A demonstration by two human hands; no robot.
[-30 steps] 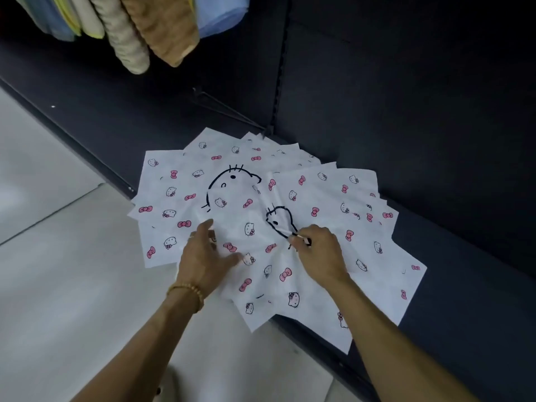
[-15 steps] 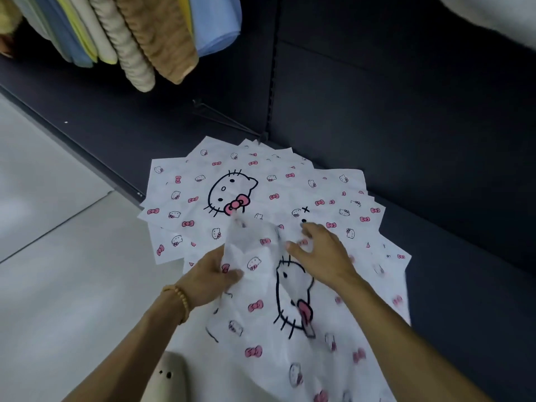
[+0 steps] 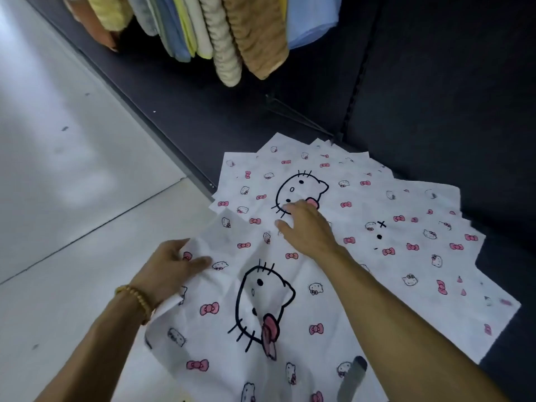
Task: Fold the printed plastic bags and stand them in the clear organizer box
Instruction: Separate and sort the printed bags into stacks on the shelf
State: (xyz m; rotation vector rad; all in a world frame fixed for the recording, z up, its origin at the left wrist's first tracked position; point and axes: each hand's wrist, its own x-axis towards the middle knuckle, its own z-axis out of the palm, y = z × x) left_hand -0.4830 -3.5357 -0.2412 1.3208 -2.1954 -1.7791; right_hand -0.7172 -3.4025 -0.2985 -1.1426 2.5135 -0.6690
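Note:
Several white plastic bags printed with cat faces and pink bows lie fanned out in a pile (image 3: 406,221) on a dark shelf base. One bag (image 3: 255,311) is pulled off the pile toward me and hangs over the shelf's front edge. My left hand (image 3: 171,265) grips this bag's left edge, thumb on top. My right hand (image 3: 304,224) lies with spread fingers over the bag's far edge and the pile behind it. No clear organizer box is in view.
Folded towels (image 3: 232,36) in tan, cream, yellow and blue hang above the shelf at the top. A thin metal hook (image 3: 298,117) juts from the dark back panel (image 3: 435,82). Pale floor tiles (image 3: 58,198) lie to the left.
The top bag has come off the fanned pile toward me and now hangs over the shelf edge. My left hand shifted left along its edge; my right hand moved up to its far edge.

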